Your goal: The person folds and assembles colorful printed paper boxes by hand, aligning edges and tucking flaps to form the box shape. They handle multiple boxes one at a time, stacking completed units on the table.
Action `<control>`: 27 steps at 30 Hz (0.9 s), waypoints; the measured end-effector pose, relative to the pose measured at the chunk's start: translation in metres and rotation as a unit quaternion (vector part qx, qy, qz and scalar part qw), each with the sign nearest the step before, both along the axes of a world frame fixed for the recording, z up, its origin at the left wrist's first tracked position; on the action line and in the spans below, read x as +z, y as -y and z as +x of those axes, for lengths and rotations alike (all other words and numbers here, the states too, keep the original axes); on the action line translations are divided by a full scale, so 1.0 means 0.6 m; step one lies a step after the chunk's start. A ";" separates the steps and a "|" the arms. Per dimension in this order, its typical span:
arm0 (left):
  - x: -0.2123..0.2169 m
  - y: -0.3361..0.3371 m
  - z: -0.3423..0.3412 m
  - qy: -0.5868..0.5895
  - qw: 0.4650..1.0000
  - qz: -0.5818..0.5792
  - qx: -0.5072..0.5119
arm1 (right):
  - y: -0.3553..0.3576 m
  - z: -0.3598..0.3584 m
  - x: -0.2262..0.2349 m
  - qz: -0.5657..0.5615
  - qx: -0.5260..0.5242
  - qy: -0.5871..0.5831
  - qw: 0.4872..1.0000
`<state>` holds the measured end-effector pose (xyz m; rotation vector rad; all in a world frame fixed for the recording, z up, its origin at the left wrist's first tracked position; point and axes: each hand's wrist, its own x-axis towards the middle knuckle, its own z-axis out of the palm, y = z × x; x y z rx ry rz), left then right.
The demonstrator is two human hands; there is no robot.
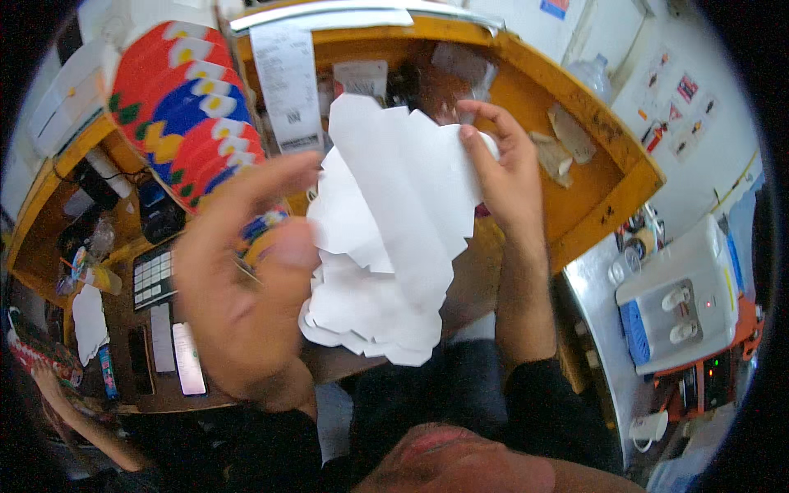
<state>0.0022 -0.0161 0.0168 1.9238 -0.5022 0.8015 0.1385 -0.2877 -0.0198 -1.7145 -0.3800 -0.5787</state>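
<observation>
Left, one cup [92,273] with yellow drink [106,282]; right hand [511,181] pinches one white paper stack [394,238]; left hand [238,287] spread.

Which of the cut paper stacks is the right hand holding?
The white stack, gripped at its upper right by the right hand; the colourful stack at the picture's upper left shows red, blue and yellow.

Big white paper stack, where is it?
In the head view, the white paper stack is mid-picture: the right hand holds its upper right edge, and the left hand is beside its left.
</observation>
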 end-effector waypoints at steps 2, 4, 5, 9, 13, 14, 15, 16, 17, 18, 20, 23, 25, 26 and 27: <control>0.007 0.023 0.012 -0.080 0.995 0.024 -0.053 | -0.016 -0.026 0.057 0.019 0.037 0.014 0.999; -0.004 0.037 0.046 -0.008 0.983 0.175 -0.054 | -0.042 -0.052 0.099 0.051 0.101 0.036 0.993; -0.011 0.053 0.057 0.015 0.985 0.164 -0.059 | -0.058 -0.065 0.112 0.071 0.137 0.050 0.987; -0.040 0.054 0.084 -0.083 0.986 0.125 -0.068 | -0.103 -0.081 0.119 0.177 0.273 0.078 0.942; -0.032 0.059 0.082 -0.139 0.952 -0.193 -0.193 | -0.117 -0.045 0.073 0.107 0.270 0.208 0.934; -0.018 0.071 0.083 -0.101 0.929 -0.289 -0.207 | -0.108 -0.032 0.076 0.021 0.230 0.259 0.938; -0.019 0.063 0.089 -0.103 0.931 -0.286 -0.203 | -0.102 -0.016 0.077 -0.053 0.188 0.315 0.929; -0.020 0.050 0.094 -0.106 0.932 -0.283 -0.199 | -0.094 -0.013 0.087 -0.121 0.167 0.348 0.914; -0.020 0.044 0.098 -0.108 0.931 -0.283 -0.203 | -0.086 -0.011 0.093 -0.194 0.140 0.381 0.893; -0.020 0.041 0.098 -0.105 0.938 -0.279 -0.175 | -0.092 -0.009 0.089 -0.189 0.125 0.374 0.899; -0.018 0.040 0.098 -0.114 0.943 -0.268 -0.162 | -0.092 -0.008 0.089 -0.195 0.129 0.380 0.895; -0.014 0.030 0.093 -0.119 0.934 -0.251 -0.222 | -0.085 -0.006 0.092 -0.192 0.145 0.382 0.892; -0.015 0.029 0.087 -0.104 0.912 -0.260 -0.300 | -0.084 -0.011 0.093 -0.187 0.156 0.373 0.895; -0.010 0.026 0.082 -0.108 0.921 -0.230 -0.295 | -0.081 -0.010 0.093 -0.194 0.154 0.376 0.893; -0.009 0.028 0.081 -0.110 0.924 -0.230 -0.287 | -0.077 -0.008 0.094 -0.201 0.153 0.379 0.890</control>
